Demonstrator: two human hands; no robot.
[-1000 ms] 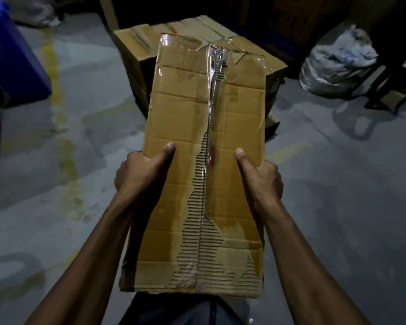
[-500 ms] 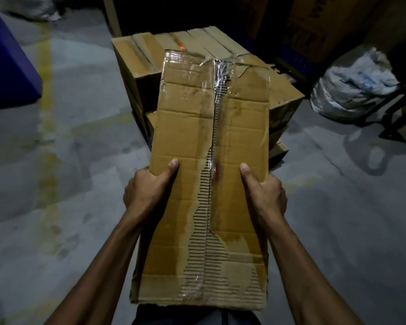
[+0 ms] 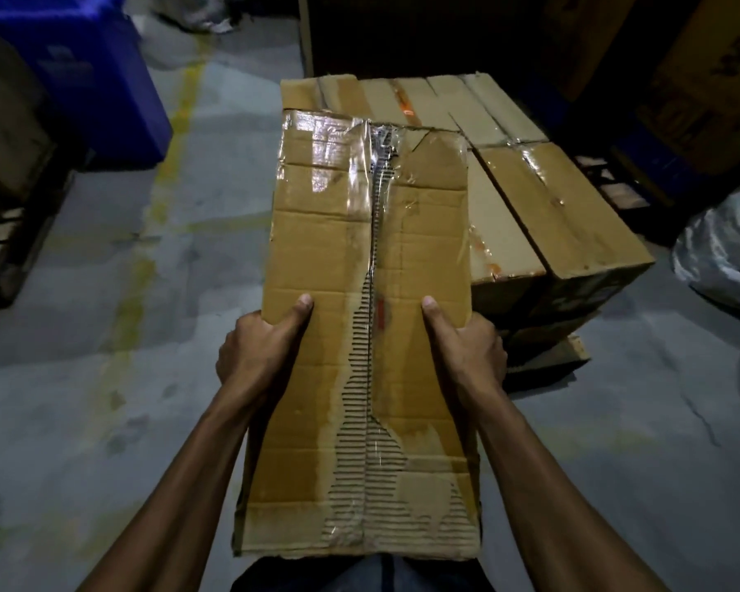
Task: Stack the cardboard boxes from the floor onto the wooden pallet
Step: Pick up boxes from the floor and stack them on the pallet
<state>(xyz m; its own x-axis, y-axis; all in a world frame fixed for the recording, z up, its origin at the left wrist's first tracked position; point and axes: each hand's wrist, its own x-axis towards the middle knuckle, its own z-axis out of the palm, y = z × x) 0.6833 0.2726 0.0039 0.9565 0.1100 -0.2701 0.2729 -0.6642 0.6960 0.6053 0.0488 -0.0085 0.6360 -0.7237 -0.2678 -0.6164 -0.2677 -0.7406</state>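
I carry a long cardboard box (image 3: 325, 258) lengthwise in front of me; its taped top seam is torn and shows bare corrugation. My left hand (image 3: 259, 352) grips its left side with the thumb on top. My right hand (image 3: 466, 348) grips the right side the same way. Ahead stands a stack of cardboard boxes (image 3: 543, 207), several laid side by side in layers. A corner of the wooden pallet (image 3: 560, 356) shows under the stack at the lower right. The far end of my box hides the stack's left part.
A blue bin (image 3: 82, 79) stands at the left rear, with stacked goods on a pallet (image 3: 5, 164) at the far left edge. A grey plastic sack (image 3: 723, 258) lies at the right. Large cartons (image 3: 680, 79) rise behind the stack. A faded yellow floor line (image 3: 163, 181) runs on the left.
The stack has come nearer and now sits higher and larger in view. Both hands keep the same grip on the box.
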